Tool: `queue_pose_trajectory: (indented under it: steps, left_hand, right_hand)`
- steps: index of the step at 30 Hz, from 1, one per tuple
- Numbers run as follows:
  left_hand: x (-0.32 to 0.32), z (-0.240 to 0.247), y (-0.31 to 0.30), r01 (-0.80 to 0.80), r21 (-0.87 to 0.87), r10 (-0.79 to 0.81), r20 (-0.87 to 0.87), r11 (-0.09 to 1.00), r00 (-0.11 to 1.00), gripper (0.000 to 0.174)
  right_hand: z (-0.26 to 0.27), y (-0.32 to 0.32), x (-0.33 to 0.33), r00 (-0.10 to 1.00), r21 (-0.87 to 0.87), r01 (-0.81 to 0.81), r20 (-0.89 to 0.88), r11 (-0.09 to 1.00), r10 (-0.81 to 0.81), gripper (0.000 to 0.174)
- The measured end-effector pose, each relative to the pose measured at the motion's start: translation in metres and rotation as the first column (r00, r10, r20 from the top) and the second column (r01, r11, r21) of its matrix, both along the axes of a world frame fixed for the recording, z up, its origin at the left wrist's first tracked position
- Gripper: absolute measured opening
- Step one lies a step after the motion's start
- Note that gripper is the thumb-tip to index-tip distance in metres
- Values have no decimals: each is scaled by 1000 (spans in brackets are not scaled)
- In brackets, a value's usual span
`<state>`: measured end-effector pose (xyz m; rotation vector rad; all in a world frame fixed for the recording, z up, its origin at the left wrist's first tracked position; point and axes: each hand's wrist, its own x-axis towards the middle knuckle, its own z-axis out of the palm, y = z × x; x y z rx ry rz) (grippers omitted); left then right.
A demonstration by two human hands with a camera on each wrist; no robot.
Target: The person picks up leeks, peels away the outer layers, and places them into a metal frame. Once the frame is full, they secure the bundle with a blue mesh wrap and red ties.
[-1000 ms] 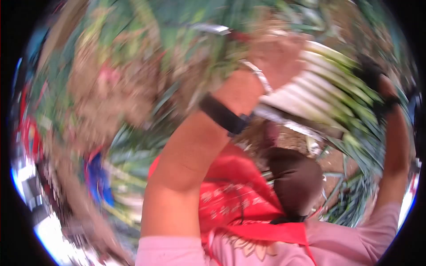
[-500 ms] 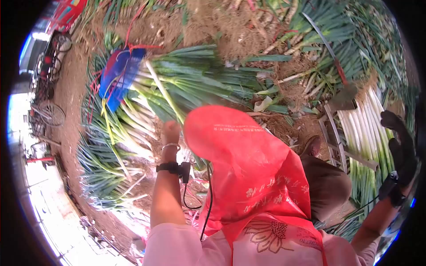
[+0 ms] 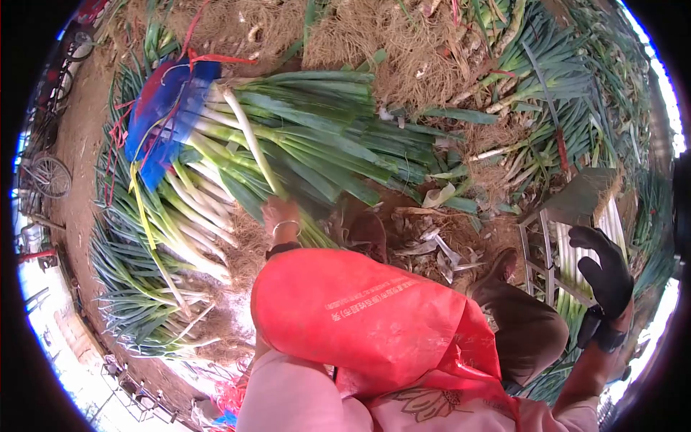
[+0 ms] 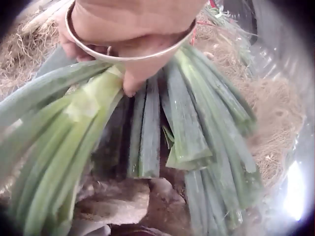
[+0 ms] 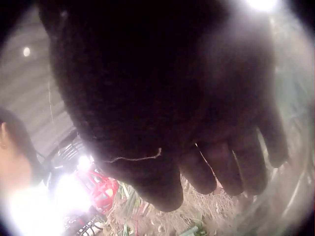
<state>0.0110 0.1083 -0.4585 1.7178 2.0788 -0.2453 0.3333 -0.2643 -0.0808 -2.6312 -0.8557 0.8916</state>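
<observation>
The bare left hand [image 3: 281,214] is gripping long green scallion leaves [image 4: 147,132] at the heap's [image 3: 180,216] near edge; the black-gloved right hand [image 3: 604,268] is hovering open. Holding nearer the firm stalks should limit tearing.

We're outdoors on bare brown dirt ground [image 3: 75,137] in hard sunlight, glaring white along the lower left edge. Heaps of dry straw-coloured roots and chaff [image 3: 410,50] lie on the far side. A grey metal-frame stool [image 3: 576,198] stands to the right, and a spoked bicycle wheel [image 3: 44,176] is at the left.
</observation>
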Motion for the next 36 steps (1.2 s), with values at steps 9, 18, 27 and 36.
queue_pose_trajectory:
  steps: [9,18,27,36]
  left_hand:
    - [17,200,64,30,388,-372,858,921,355,32]
    - [153,433,-52,205,492,-315,772,846,-552,47]
    - [230,452,-274,554,323,187,713,767,-675,26]
    - [231,429,-415,937,73,613,739,342,-281,41]
  right_hand:
    - [2,16,-30,951,290,-301,163,908,263,44]
    - [95,-43,-56,830,476,-412,549,777,103,47]
    - [116,-56,-71,431,473,-530,865,704,-257,61]
    - [116,-186,-47,454,321,-198,868,926,-203,42]
